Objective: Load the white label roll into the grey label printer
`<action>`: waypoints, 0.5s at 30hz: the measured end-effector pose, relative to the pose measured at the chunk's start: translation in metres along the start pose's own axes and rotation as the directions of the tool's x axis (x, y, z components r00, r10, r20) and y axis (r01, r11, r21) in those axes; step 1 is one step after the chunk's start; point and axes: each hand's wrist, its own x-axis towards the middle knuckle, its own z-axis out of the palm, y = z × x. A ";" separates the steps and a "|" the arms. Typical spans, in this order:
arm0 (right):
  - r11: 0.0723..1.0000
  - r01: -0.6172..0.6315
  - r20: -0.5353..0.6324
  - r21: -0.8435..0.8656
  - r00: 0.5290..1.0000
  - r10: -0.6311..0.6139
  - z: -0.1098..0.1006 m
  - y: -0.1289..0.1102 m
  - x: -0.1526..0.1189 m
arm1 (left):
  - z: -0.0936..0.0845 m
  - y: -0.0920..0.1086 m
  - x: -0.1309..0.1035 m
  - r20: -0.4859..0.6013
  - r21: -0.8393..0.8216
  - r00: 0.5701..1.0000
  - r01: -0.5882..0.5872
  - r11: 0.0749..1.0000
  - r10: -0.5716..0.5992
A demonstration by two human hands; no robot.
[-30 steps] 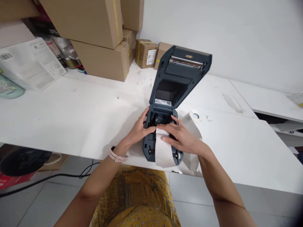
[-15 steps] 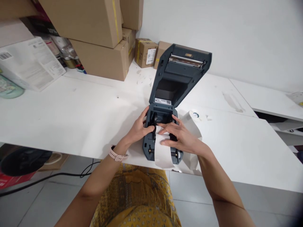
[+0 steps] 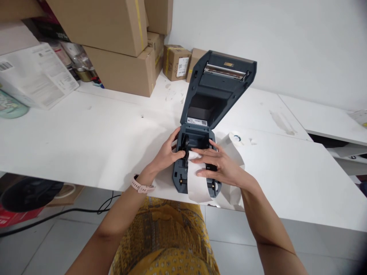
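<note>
A dark grey label printer [image 3: 197,109] stands on the white table with its lid raised. Inside lies a small white paper roll [image 3: 194,155], and its loose strip [image 3: 197,185] runs over the printer's front edge. My left hand [image 3: 165,152] grips the left wall of the printer, its thumb inside by the roll's end and its fingers along the outer side. Across the roll and the strip lie the bent fingers of my right hand [image 3: 219,162], holding the paper; part of the roll is hidden under them.
Right of the printer lies another white roll [image 3: 237,138] with paper trailing from it. Cardboard boxes [image 3: 123,70] are stacked at the back left, near a white printed box [image 3: 37,76]. A black cable [image 3: 57,216] hangs below the table [image 3: 86,152].
My left thumb has drawn slightly left off the roll's end, showing its dark core. The right fingers have shifted slightly on the paper. The printer and its lid stay put.
</note>
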 end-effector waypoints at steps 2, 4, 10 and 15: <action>1.000 0.006 -0.008 -0.003 1.000 -0.006 0.000 0.000 -0.001 | 0.000 0.001 0.000 0.001 0.004 1.000 0.010 1.000 -0.010; 1.000 0.012 -0.020 -0.007 1.000 -0.012 0.001 0.001 -0.001 | 0.001 0.001 -0.001 -0.002 0.011 1.000 0.019 1.000 -0.019; 1.000 0.000 -0.027 0.001 1.000 0.000 -0.001 -0.002 -0.001 | 0.003 -0.001 -0.002 -0.001 0.019 1.000 0.004 1.000 -0.004; 1.000 -0.014 -0.009 0.014 1.000 0.014 -0.001 -0.004 -0.002 | 0.005 0.000 -0.002 -0.023 0.003 1.000 0.021 1.000 -0.021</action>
